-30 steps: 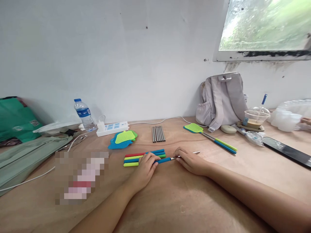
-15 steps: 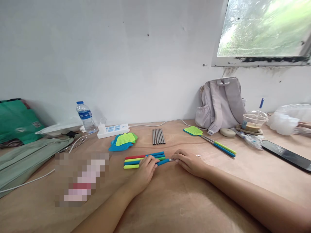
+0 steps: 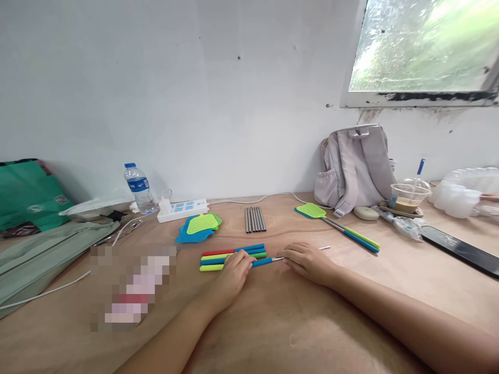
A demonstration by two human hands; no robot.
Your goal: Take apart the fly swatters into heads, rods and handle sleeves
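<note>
Closed around a blue fly swatter handle [image 3: 262, 263] is my left hand [image 3: 236, 270], low over the table. A thin metal rod [image 3: 277, 258] runs from the handle's right end into my right hand [image 3: 306, 264], whose fingers are bent over it; its far tip shows beyond the knuckles. Beside and partly under my left hand lie several loose coloured handles [image 3: 216, 257]. Behind them, metal tubes [image 3: 255, 219] lie in a row. A pile of blue and green swatter heads [image 3: 200, 226] is to their left. Two fly swatters with rods and handles [image 3: 335, 224] lie at the right.
A white power strip [image 3: 183, 209] and a water bottle [image 3: 141, 189] are at the back left. A backpack [image 3: 356, 171] leans on the wall, near a drink cup [image 3: 409, 196] and a phone [image 3: 460, 248]. Another person's hand [image 3: 489, 198] shows at the right edge.
My right hand has slid slightly to the right along the rod, and the rod's tip reaches a little further right. My left hand stays on the blue handle. The view has tilted up slightly.
</note>
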